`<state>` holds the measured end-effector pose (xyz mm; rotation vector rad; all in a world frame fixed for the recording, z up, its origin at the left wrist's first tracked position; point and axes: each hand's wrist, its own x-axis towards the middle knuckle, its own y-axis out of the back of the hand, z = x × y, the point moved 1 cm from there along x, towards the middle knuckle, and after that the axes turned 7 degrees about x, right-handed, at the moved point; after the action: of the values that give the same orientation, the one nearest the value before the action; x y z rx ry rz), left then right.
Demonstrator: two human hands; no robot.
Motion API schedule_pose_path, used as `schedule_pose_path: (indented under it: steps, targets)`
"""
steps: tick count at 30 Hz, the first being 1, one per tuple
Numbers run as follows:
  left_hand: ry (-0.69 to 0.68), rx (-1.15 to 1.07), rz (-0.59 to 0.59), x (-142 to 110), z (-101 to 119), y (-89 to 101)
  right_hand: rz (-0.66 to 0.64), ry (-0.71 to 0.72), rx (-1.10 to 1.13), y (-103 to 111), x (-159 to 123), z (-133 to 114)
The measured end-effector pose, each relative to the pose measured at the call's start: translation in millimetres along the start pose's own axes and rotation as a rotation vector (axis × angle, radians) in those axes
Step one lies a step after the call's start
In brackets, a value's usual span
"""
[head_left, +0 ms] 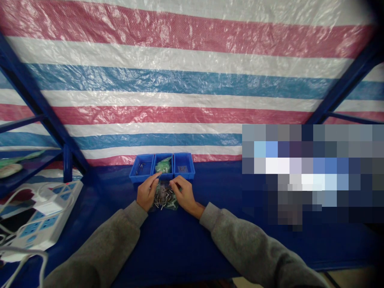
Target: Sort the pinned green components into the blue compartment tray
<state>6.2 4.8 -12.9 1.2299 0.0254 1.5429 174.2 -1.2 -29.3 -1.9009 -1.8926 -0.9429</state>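
Left hand (147, 193) and right hand (184, 194) half-curled, any hold unclear; metal pins (163, 196) lay between them, near 3-part blue tray (183, 177). Power strip (45, 216) left; striped tarp (180, 84) far.

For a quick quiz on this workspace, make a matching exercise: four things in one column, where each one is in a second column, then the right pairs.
Things:
1. green plastic bag
2. loose metal pins
3. white power strip
4. striped tarpaulin

Places:
A. behind the blue tray
B. between the left hand and right hand
C. in the tray's middle compartment
D. off to the person's left

Pairs: 1-C, 2-B, 3-D, 4-A
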Motion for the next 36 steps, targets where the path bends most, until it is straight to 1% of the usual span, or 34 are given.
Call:
schedule_pose_path:
  steps: [4,8,10,16,19,22,29,33,36]
  targets:
    - [0.011,-0.007,0.023,-0.3,-2.7,-0.7,0.033,-0.005,0.016,0.6,0.0,0.1]
    - [-0.042,-0.024,0.003,0.0,-3.5,-1.0,0.046,-0.006,0.046,0.8,-0.6,-0.6]
    - [-0.031,-0.033,0.011,-0.3,-4.5,-1.7,0.025,0.002,0.055,0.6,-0.9,-1.3]
    - [0.075,-0.074,0.012,-3.2,-8.5,-5.9,-0.080,0.040,0.052,-1.1,-1.0,-2.0]
    - [0.111,-0.086,0.003,-3.5,-8.3,-5.8,-0.102,0.047,0.046,-2.2,-1.1,0.1]
    - [0.128,-0.084,-0.004,-3.2,-7.4,-4.7,-0.090,0.043,0.046,-3.0,-1.5,2.7]
    - [0.120,-0.076,0.041,-4.0,-7.5,-3.1,-0.095,0.044,0.027,-2.1,-0.8,-0.9]
    - [0.086,-0.050,0.042,-3.0,-5.8,-2.9,-0.027,0.012,0.029,-0.4,0.7,-1.8]
    - [0.063,-0.050,0.018,-1.0,-4.3,-3.4,-0.001,0.000,0.028,-0.4,1.5,0.0]
